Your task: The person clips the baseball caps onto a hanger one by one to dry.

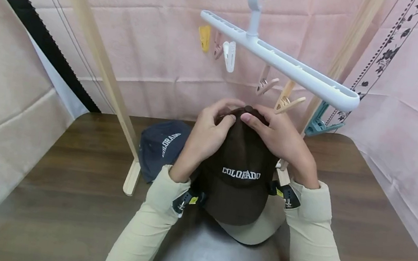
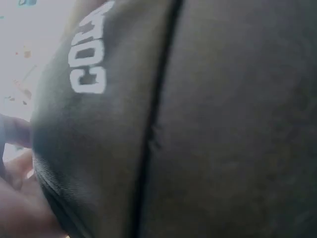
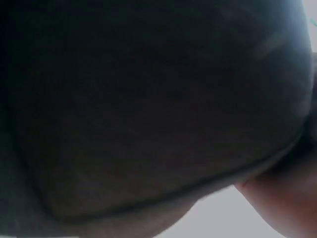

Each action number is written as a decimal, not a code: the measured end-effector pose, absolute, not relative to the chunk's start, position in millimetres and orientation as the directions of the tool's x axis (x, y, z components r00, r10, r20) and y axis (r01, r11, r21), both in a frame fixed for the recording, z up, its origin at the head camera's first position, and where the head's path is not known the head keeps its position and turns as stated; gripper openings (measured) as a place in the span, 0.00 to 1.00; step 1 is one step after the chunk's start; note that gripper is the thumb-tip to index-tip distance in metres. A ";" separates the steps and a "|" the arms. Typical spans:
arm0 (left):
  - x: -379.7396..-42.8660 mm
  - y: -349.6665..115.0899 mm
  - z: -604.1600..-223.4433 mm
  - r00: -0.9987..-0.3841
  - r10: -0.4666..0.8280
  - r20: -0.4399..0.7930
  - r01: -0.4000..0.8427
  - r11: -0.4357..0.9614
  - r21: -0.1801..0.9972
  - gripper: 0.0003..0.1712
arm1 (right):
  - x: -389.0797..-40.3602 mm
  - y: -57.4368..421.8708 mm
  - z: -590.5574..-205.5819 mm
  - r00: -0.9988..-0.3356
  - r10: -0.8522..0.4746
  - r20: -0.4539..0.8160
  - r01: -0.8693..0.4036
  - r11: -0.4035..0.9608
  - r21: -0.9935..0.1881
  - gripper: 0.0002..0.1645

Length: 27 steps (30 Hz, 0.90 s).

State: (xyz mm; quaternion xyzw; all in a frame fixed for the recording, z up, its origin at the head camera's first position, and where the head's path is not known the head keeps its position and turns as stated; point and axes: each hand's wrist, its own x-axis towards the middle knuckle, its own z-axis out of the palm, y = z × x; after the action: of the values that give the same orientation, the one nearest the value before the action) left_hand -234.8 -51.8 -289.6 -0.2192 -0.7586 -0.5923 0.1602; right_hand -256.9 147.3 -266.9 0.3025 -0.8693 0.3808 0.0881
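Observation:
A dark brown baseball cap (image 1: 245,153) with white COLORADO lettering is held up in the middle of the head view, its brim pointing down. My left hand (image 1: 210,133) grips the crown from the left, thumb on the near side. From the right, my right hand (image 1: 281,135) holds the same crown, thumb near the top button. The far fingers of both hands are partly hidden behind the cap. Brown cloth (image 2: 223,119) fills most of the left wrist view, with part of the lettering. In the right wrist view, dark cap fabric (image 3: 148,109) covers nearly everything.
Beneath the brown cap shows a beige cap brim (image 1: 260,225). A navy COLORADO cap (image 1: 163,146) lies on the wooden table (image 1: 64,208) beside the rack's left post (image 1: 103,59). Above hangs a light blue hanger (image 1: 281,60) with several clips, including a teal clip (image 1: 319,123).

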 end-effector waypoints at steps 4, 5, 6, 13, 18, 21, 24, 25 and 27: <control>-233.7 -46.1 -291.6 -0.833 0.080 0.548 0.550 0.232 0.802 0.19 | -258.9 149.9 -269.7 -0.772 -0.465 0.434 -0.634 0.507 -0.584 0.16; -233.5 -44.6 -291.3 -0.822 0.076 0.564 0.564 0.244 0.789 0.18 | -258.4 150.5 -269.8 -0.766 -0.463 0.446 -0.641 0.507 -0.576 0.17; -233.1 -43.0 -290.3 -0.810 0.071 0.581 0.579 0.254 0.775 0.18 | -257.9 150.8 -270.1 -0.760 -0.459 0.460 -0.649 0.506 -0.568 0.16; -231.3 -27.9 -261.2 -0.761 0.064 0.646 0.642 0.220 0.735 0.23 | -255.8 146.1 -270.5 -0.708 -0.444 0.549 -0.703 0.518 -0.488 0.12; -231.8 -12.9 -238.8 -0.778 0.122 0.616 0.628 0.154 0.763 0.28 | -251.2 144.6 -272.3 -0.753 -0.380 0.537 -0.646 0.583 -0.493 0.14; -233.5 -6.1 -231.1 -0.784 0.155 0.601 0.619 0.116 0.777 0.31 | -250.6 144.5 -273.2 -0.755 -0.354 0.552 -0.639 0.587 -0.496 0.16; -235.3 -2.0 -227.2 -0.784 0.187 0.592 0.610 0.059 0.790 0.32 | -251.2 144.9 -272.9 -0.748 -0.348 0.565 -0.643 0.592 -0.486 0.13; -235.7 -1.2 -226.7 -0.788 0.195 0.584 0.601 0.039 0.798 0.33 | -251.3 145.2 -272.7 -0.747 -0.349 0.566 -0.643 0.594 -0.483 0.11; -236.2 -0.8 -226.3 -0.793 0.193 0.578 0.589 0.003 0.808 0.32 | -251.4 145.2 -271.8 -0.748 -0.354 0.561 -0.642 0.599 -0.479 0.10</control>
State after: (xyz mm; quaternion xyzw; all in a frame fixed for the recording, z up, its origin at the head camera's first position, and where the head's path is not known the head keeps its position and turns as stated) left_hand -236.2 -0.8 -226.3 -0.2827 -0.6913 -0.6471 0.1531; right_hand -251.4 145.2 -271.8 0.2863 -0.8693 0.3443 0.2094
